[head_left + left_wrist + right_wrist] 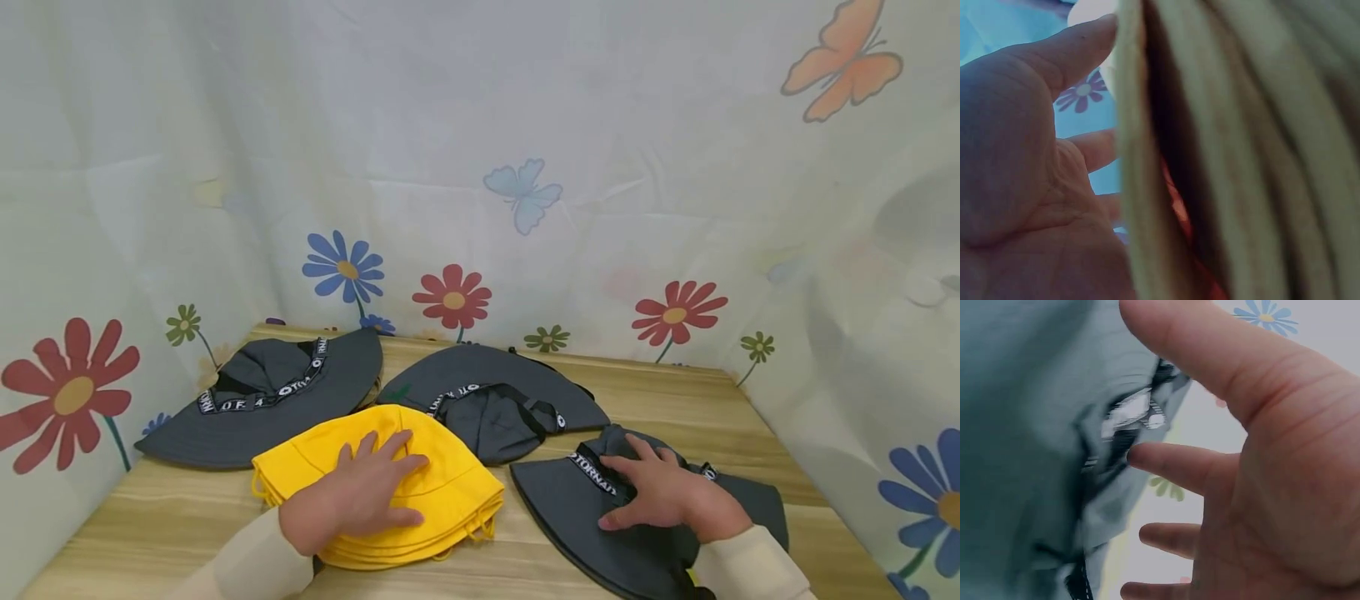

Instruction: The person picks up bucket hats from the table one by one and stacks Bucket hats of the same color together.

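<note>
A stack of yellow bucket hats (450, 492), several brims deep, lies at the near centre of the table. My left hand (363, 493) is over the top hat, its fingers spread. In the left wrist view the hat brims (1222, 150) are blurred, and the thumb (1079, 50) meets the outermost edge. To the right, my right hand (671, 493) is spread over dark grey bucket hats (558, 508) with a lettered black strap (592, 473). In the right wrist view the fingers are apart, close to the grey cloth (1022, 444); contact is unclear.
Another dark grey bucket hat (217, 437) lies at the back left, and one more (487, 367) at the back middle, behind the yellow stack. The wood-grain table (675, 408) ends against a flower-printed cloth (585, 292) at the back and sides.
</note>
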`<state>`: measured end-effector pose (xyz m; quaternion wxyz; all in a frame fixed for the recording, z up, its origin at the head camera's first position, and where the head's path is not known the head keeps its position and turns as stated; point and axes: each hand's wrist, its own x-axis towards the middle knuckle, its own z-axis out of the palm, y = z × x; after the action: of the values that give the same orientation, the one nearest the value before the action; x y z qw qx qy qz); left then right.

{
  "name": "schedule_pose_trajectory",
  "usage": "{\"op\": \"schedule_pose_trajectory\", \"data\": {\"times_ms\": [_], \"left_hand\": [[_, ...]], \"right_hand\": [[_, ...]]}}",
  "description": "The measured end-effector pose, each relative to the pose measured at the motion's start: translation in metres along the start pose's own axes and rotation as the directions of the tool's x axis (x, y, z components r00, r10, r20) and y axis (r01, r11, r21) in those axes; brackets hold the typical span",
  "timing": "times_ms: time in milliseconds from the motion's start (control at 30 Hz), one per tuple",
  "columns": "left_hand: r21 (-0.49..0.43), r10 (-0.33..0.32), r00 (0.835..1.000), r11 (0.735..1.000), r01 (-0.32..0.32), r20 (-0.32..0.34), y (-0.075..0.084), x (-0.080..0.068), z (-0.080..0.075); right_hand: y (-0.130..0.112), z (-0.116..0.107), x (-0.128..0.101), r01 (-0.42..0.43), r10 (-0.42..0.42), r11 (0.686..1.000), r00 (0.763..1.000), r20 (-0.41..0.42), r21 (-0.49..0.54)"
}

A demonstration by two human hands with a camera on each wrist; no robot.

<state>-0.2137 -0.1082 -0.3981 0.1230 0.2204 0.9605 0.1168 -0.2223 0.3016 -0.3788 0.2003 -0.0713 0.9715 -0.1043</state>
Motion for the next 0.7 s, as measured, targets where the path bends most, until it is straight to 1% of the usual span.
{"op": "schedule_pose_trajectory", "data": {"times_ms": [100,167,233,267,333,400,467,533,633,700], "left_hand": [[-0.006,-0.001,1.000,1.000,0.001,0.018,-0.003,0.001,0.001],[-0.006,-0.003,0.999,1.000,0.003,0.034,-0.005,0.001,0.002],[-0.008,-0.005,0.999,1.000,0.005,0.049,-0.006,0.001,0.002],[-0.008,-0.006,0.998,1.000,0.006,0.055,-0.007,0.001,0.002],[-0.001,-0.005,0.998,1.000,0.005,0.063,-0.008,0.002,0.003],[0.001,-0.002,0.998,1.000,0.002,0.065,-0.010,0.002,0.004],[0.006,0.000,0.998,1.000,-0.001,0.065,-0.011,0.002,0.006],[0.004,0.007,0.998,1.000,-0.008,0.062,-0.012,0.003,0.007],[-0.011,0.017,0.998,1.000,-0.017,0.060,-0.014,0.005,0.011],[-0.020,0.021,0.998,1.000,-0.019,0.064,-0.016,0.006,0.015]], "right_hand": [[-0.008,-0.010,0.003,0.040,-0.043,0.999,0.997,-0.071,-0.036],[-0.013,-0.015,0.009,0.087,-0.094,0.995,0.986,-0.140,-0.057],[-0.017,-0.019,0.019,0.169,-0.182,0.982,0.962,-0.204,-0.081],[-0.019,-0.021,0.024,0.217,-0.231,0.972,0.946,-0.228,-0.087],[-0.023,-0.023,0.035,0.312,-0.329,0.944,0.909,-0.254,-0.106],[-0.029,-0.025,0.045,0.382,-0.405,0.914,0.877,-0.259,-0.135],[-0.036,-0.026,0.055,0.410,-0.445,0.894,0.859,-0.252,-0.183],[-0.042,-0.026,0.067,0.410,-0.467,0.877,0.850,-0.243,-0.251],[-0.045,-0.023,0.084,0.384,-0.473,0.857,0.851,-0.228,-0.345],[-0.045,-0.019,0.096,0.370,-0.471,0.846,0.856,-0.214,-0.383]]}}
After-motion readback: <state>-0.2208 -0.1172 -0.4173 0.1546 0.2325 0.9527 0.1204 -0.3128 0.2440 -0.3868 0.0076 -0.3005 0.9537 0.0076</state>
